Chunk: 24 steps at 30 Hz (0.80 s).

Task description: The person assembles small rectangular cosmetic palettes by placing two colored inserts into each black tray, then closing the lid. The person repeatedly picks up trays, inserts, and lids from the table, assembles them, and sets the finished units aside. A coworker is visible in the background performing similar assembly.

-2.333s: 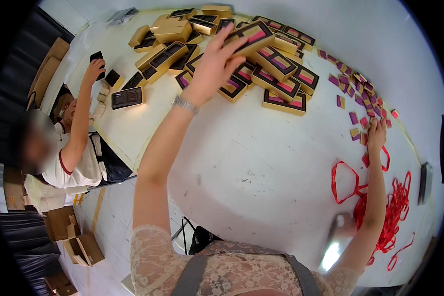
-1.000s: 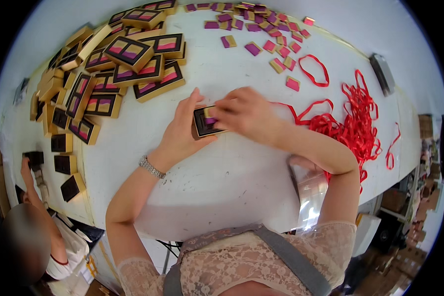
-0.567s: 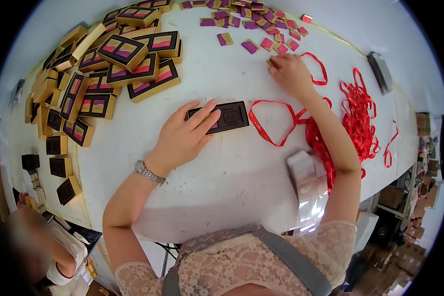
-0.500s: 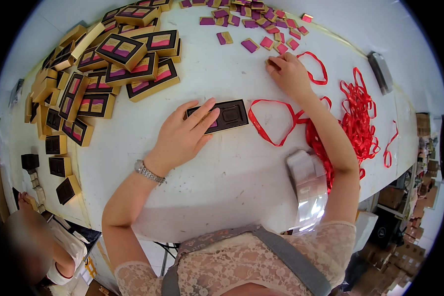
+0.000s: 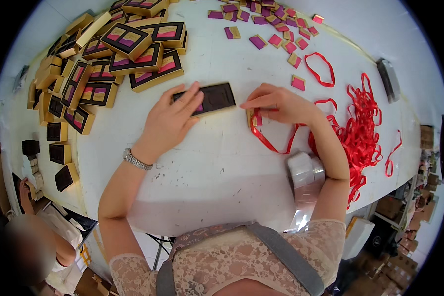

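My left hand [image 5: 170, 118] grips the left end of a narrow gold-sided box [image 5: 219, 97] with a black insert. Its fingers lie across the top, the thumb is at the near side, and a bit of purple shows beneath the fingers. Dark and bare is the insert's right part. Just right of the box, my right hand [image 5: 281, 106] is closed on a small gold-and-pink wrapped square [image 5: 255, 118]; the fingers partly hide it. A loop of red ribbon [image 5: 274, 148] runs by that square and under the hand.
Filled gold boxes [image 5: 158, 79] are piled at the far left. Wrapped squares [image 5: 258, 41] lie scattered at the back. Tangled red ribbons [image 5: 355, 133] and a clear plastic stack [image 5: 306, 172] sit at the right. Another person [image 5: 59, 241] is at the lower left.
My right hand has come toward me and left, bringing the wrapped square from the back to beside the box. My left hand and the box have shifted slightly left and away.
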Each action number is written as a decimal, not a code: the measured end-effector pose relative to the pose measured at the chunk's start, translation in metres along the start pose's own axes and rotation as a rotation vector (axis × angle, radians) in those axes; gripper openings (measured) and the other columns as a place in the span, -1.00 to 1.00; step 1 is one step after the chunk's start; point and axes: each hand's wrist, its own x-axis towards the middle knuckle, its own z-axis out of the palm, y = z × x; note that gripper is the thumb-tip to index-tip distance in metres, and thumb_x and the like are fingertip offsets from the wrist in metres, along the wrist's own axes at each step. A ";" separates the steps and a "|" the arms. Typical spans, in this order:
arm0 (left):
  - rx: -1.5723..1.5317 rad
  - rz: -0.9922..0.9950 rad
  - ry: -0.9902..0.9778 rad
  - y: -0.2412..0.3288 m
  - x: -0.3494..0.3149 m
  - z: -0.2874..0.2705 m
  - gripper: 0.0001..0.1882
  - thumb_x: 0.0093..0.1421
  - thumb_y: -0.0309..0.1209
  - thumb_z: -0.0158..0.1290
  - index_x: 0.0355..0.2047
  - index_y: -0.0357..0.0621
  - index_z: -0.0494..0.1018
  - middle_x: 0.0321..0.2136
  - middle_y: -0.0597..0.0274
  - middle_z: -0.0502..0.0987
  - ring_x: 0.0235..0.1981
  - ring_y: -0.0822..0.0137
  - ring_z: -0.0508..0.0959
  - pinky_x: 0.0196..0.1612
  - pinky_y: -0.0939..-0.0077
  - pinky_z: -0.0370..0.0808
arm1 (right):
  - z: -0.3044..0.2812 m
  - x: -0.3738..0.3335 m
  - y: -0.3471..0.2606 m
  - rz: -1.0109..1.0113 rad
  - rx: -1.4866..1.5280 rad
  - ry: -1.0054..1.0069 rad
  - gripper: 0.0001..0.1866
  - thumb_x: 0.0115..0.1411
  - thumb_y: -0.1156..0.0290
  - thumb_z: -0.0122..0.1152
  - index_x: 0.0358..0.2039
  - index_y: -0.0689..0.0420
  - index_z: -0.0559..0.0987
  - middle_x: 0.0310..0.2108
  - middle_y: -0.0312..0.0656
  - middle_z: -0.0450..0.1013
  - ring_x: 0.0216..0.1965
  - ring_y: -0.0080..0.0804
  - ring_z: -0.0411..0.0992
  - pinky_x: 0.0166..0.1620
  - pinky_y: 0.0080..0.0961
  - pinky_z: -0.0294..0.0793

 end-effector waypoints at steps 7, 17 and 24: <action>0.085 -0.009 0.072 -0.007 0.002 0.009 -0.41 0.10 -0.36 0.23 0.15 -0.25 0.40 0.26 0.14 0.33 0.21 0.06 0.35 0.19 0.28 0.40 | 0.001 -0.007 -0.014 0.233 -0.415 0.072 -0.70 0.08 0.56 0.29 -0.14 0.04 0.68 -0.33 -0.23 0.57 -0.30 -0.25 0.49 -0.25 -0.39 0.49; -0.050 -0.042 0.096 -0.010 -0.001 0.011 -0.41 0.07 -0.35 0.26 0.14 -0.17 0.44 0.26 0.12 0.33 0.23 0.09 0.33 0.21 0.30 0.38 | -0.002 -0.011 -0.018 -0.056 -0.232 -0.044 -0.73 0.03 0.58 0.29 -0.22 0.04 0.68 -0.16 -0.25 0.55 -0.15 -0.25 0.45 -0.15 -0.34 0.50; -0.229 -0.092 0.174 -0.015 -0.006 0.013 -0.45 -0.05 -0.41 0.35 0.02 -0.07 0.54 0.05 0.22 0.43 0.16 0.08 0.38 0.11 0.28 0.45 | -0.011 -0.004 0.002 0.026 -0.417 0.174 -0.66 -0.01 0.60 0.34 -0.18 0.02 0.68 -0.14 -0.31 0.50 -0.09 -0.28 0.42 -0.17 -0.41 0.54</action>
